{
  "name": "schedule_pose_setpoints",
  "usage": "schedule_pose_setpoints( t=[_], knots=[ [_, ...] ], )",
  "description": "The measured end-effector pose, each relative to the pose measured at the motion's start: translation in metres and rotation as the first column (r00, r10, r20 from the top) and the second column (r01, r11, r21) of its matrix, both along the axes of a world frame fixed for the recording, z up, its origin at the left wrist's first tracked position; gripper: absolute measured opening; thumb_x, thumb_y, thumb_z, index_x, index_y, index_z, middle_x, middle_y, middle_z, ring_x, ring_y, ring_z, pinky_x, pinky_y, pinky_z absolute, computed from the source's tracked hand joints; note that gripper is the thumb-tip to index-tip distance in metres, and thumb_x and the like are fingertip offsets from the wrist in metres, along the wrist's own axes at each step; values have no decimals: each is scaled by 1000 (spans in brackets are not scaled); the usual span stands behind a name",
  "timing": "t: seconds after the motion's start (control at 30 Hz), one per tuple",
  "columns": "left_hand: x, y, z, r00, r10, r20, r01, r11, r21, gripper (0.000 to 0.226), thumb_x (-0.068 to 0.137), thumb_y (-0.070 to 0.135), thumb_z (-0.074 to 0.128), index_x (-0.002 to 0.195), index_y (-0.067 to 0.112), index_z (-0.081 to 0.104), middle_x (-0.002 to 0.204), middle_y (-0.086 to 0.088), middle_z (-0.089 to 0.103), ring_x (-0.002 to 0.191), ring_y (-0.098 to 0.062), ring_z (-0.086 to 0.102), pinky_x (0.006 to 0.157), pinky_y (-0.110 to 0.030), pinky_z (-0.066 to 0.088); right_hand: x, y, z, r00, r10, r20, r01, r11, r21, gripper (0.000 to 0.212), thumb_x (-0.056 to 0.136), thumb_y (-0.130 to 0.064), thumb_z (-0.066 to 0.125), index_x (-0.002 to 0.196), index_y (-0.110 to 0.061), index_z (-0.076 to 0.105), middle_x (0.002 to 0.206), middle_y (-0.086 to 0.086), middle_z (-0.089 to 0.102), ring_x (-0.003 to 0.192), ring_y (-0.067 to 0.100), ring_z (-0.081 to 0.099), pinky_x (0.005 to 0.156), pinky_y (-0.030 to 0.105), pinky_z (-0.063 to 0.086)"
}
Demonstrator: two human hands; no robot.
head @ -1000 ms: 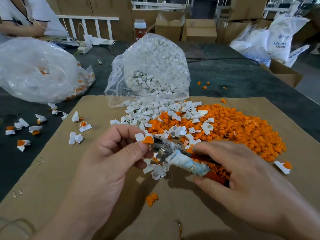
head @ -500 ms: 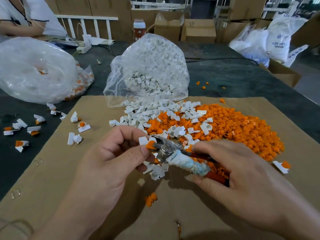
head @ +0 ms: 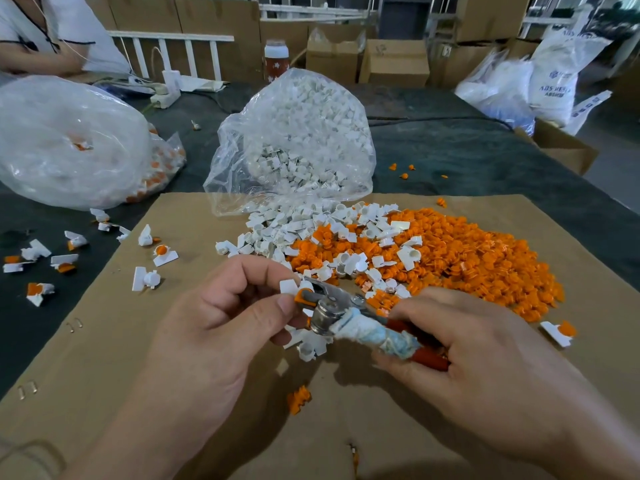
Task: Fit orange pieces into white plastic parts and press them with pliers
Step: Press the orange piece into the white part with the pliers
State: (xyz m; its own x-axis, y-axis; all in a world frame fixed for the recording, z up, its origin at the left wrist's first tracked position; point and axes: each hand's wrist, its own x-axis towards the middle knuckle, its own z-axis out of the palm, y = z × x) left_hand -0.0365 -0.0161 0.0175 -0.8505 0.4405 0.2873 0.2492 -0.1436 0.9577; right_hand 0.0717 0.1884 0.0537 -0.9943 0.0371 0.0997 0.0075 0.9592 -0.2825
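Left hand (head: pixel 221 327) pinches white part (head: pixel 288 286) with orange piece (head: pixel 302 296) fitted, above cardboard sheet (head: pixel 104 341) centre. Right hand (head: pixel 485 362) grips pliers (head: pixel 349 315) by handles; jaws closed on orange piece. Orange pile (head: pixel 467 265) toward sheet's right edge, white pile (head: pixel 287 230) at far edge below bag (head: pixel 298 140).

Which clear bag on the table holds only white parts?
The open bag in the middle, spilling white parts onto the cardboard; the left bag shows orange pieces inside too.

left hand (head: pixel 221 327) pinches white part (head: pixel 288 286) | right hand (head: pixel 485 355) grips pliers (head: pixel 332 306) | nose on orange piece (head: pixel 300 297)
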Motion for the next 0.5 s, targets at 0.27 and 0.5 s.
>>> schedule_pose_setpoints(
  t=[0.27,0.5],
  knots=[
    [2,0,6,999,41,33,-42,998,43,18,80,11,62,83,23,75,71,0,70,65,-8,64,57,-19,52,-1,-7,-3,997,-33,-72,36,999,40,52,77,-72,26,82,-31,57,73,-13,53,70,9,51,57,31,43],
    [-7,-2,1,941,291,172,-281,956,-80,23,85,1,65,73,21,71,63,-2,66,61,-16,62,56,-31,49,-5,3,-12,994,-89,-63,92,995,40,63,71,-88,26,105,-44,55,90,-25,54,88,1,48,71,24,44]
  ],
)
